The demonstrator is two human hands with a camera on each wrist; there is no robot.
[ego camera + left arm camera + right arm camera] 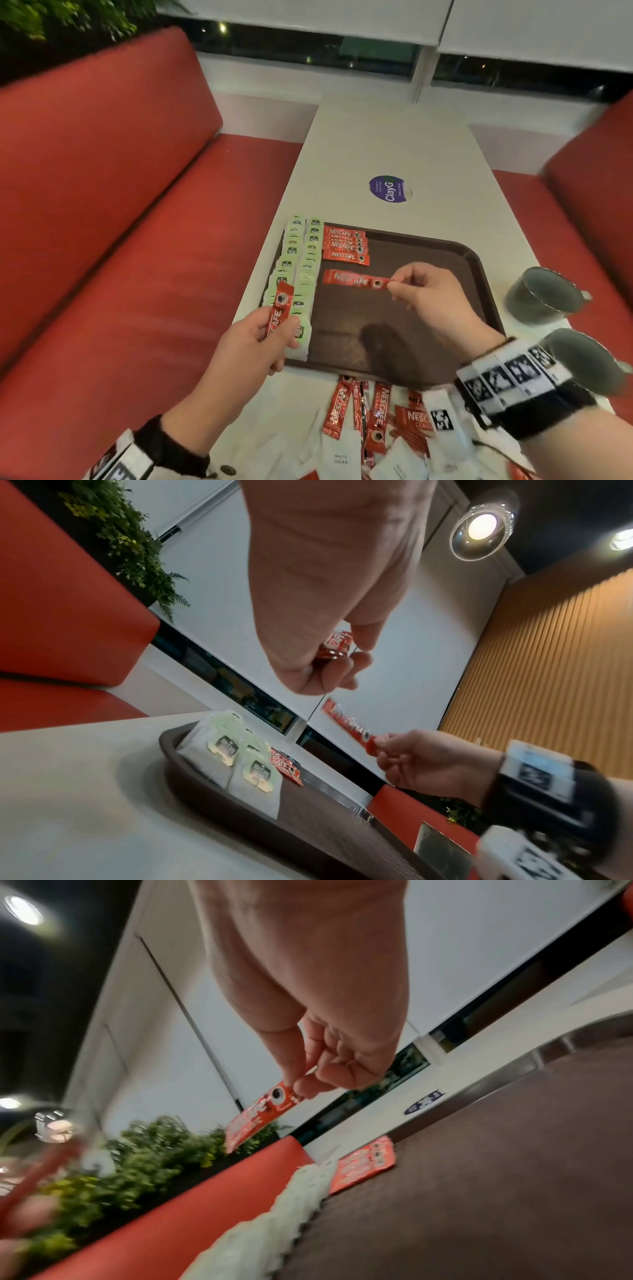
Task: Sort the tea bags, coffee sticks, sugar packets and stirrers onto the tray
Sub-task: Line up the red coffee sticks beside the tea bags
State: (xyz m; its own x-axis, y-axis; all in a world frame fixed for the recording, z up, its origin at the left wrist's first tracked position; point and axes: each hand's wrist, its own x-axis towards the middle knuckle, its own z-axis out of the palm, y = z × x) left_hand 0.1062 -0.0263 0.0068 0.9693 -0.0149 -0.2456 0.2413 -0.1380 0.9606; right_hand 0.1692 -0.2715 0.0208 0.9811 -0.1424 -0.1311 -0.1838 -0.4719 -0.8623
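Observation:
A dark brown tray lies on the white table. Two columns of green tea bags fill its left edge, and a short stack of red coffee sticks lies beside them at the far end. My right hand pinches one end of a red coffee stick and holds it level just above the tray, below that stack; the same stick shows in the right wrist view. My left hand grips another coffee stick upright over the tea bags.
Loose coffee sticks and white sugar packets lie scattered on the table in front of the tray. Two grey cups stand at the right edge. A purple round sticker marks the table beyond. Red benches flank both sides.

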